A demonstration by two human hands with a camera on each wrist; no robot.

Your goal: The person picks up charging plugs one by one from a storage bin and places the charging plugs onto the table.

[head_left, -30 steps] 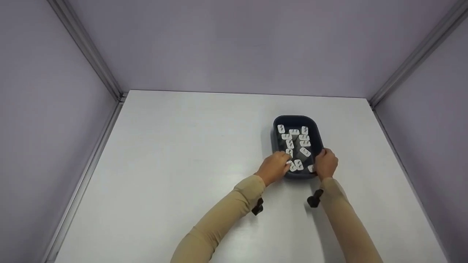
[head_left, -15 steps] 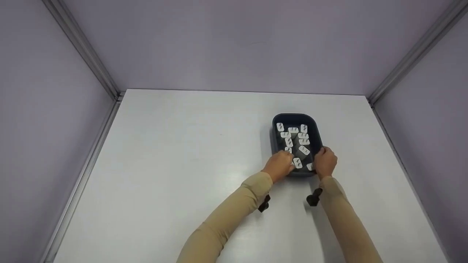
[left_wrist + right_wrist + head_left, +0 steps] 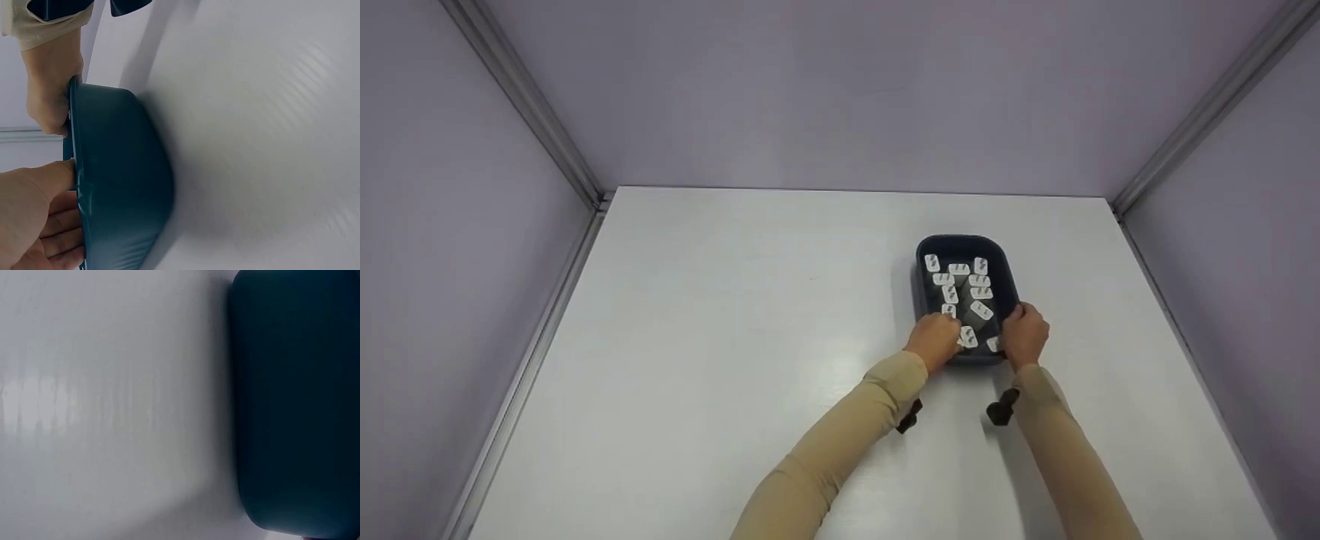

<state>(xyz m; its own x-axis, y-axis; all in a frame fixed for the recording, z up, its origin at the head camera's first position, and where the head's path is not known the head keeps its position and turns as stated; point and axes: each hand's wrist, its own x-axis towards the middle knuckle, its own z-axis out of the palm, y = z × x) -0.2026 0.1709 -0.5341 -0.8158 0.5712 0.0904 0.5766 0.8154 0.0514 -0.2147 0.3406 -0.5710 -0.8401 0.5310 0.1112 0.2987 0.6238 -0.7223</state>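
Observation:
A dark blue plastic tub (image 3: 921,285) stands on the white table, right of centre. Several small white rounded blocks (image 3: 981,310) with dark marks lie scattered inside it. My right hand (image 3: 1025,335) grips the tub's right rim near its front corner. Over the near left corner, my left hand (image 3: 935,339) reaches in among the blocks. In the left wrist view my left thumb and fingers (image 3: 62,233) pass behind the rim into the tub; I cannot tell whether they hold a block. The right wrist view shows just the tub's outer wall (image 3: 298,405) and tabletop.
The white table (image 3: 720,315) extends left of the tub and in front of it. Pale panels (image 3: 840,90) with metal corner posts enclose the back and both sides. A black wrist device (image 3: 1002,409) hangs by my right sleeve.
My left hand has moved slightly right, further over the tub's near left corner, and covers a block seen there before. My right hand keeps its grip on the rim.

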